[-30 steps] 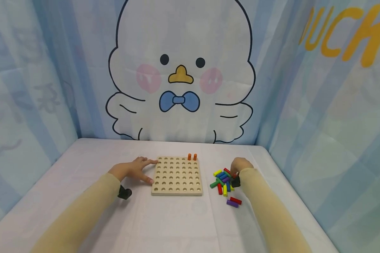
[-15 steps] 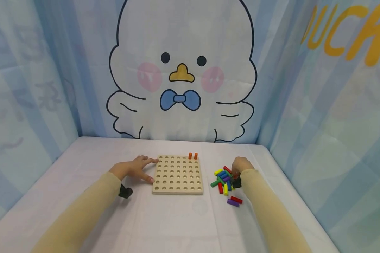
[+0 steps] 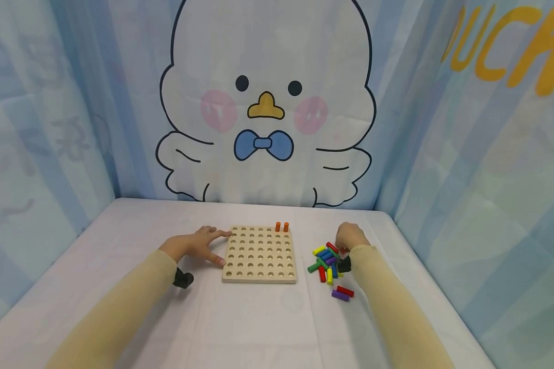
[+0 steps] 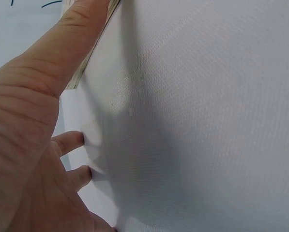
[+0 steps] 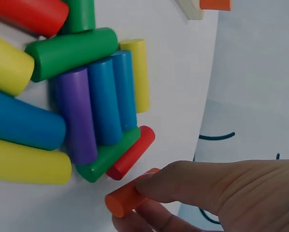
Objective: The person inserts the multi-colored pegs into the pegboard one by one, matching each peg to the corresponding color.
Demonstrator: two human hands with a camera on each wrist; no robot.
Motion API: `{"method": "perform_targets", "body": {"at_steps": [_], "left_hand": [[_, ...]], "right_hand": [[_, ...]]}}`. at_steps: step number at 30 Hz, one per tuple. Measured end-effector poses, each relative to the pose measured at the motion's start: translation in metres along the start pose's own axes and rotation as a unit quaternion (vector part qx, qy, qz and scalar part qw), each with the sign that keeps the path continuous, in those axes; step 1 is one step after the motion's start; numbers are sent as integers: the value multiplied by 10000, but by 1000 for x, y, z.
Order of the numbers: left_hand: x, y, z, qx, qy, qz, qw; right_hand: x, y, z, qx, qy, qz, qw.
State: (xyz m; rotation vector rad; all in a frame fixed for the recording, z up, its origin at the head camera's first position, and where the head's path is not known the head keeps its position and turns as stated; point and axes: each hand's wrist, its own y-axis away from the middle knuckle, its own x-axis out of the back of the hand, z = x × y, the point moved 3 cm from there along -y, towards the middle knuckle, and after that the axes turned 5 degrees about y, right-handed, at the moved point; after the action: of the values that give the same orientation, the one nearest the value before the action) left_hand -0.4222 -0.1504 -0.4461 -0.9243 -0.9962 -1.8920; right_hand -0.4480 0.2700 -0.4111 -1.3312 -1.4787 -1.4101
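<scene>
My right hand (image 3: 349,236) pinches an orange peg (image 5: 127,197) between thumb and fingers, beside a pile of coloured pegs. Close by in the right wrist view lie a red peg (image 5: 131,153), a green peg (image 5: 108,154), a purple peg (image 5: 77,116) and blue pegs (image 5: 104,101). A square wooden pegboard (image 3: 259,281) with rows of holes lies mid-table. Two orange pegs (image 3: 278,227) stand upright in its back row, toward the right. My left hand (image 3: 196,245) is spread at the board's left side, thumb and index fingertip at its edge.
A purple peg (image 3: 340,295) and a red peg (image 3: 345,291) lie together in front of the pile. White cloth covers the table (image 3: 258,328). A curtain (image 3: 268,169) with a cartoon duck hangs behind, and more curtain closes both sides.
My right hand has shifted slightly back, away from the pile's near side. The left hand stays at the board. The head view has tilted a little.
</scene>
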Motion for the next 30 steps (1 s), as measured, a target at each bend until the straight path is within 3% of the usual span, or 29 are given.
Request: {"method": "perform_targets", "body": {"at_steps": [11, 23, 30], "left_hand": [[0, -1, 0, 48, 54, -30, 10000], [1, 0, -1, 48, -22, -9, 10000], [0, -1, -2, 52, 9, -26, 10000]], "right_hand": [[8, 7, -13, 524, -129, 661, 9964], [18, 12, -38, 701, -1157, 1462, 9800], [17, 17, -54, 657, -1692, 1657, 9693]]}}
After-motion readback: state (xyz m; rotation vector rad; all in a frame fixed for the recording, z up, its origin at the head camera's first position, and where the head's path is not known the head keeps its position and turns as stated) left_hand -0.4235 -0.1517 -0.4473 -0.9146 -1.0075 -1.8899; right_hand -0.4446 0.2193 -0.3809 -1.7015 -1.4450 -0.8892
